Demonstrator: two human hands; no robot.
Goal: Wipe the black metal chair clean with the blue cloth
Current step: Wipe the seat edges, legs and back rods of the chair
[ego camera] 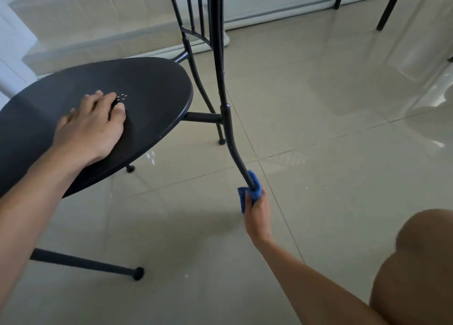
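Observation:
The black metal chair (152, 92) fills the left and middle of the head view, its round seat tilted toward me and its barred back rising out of the top. My left hand (90, 126) lies flat on the seat, fingers spread, near a cluster of small holes. My right hand (257, 214) grips the blue cloth (252, 190), which is wrapped around the bottom end of the chair's near rear leg (230, 138). The foot of that leg is hidden inside the cloth.
Glossy beige floor tiles (343, 128) spread to the right and front. Another chair leg with a round foot (138, 273) lies low at the bottom left. Two dark furniture legs (389, 6) stand at the top right. My bare knee (416, 263) is at the bottom right.

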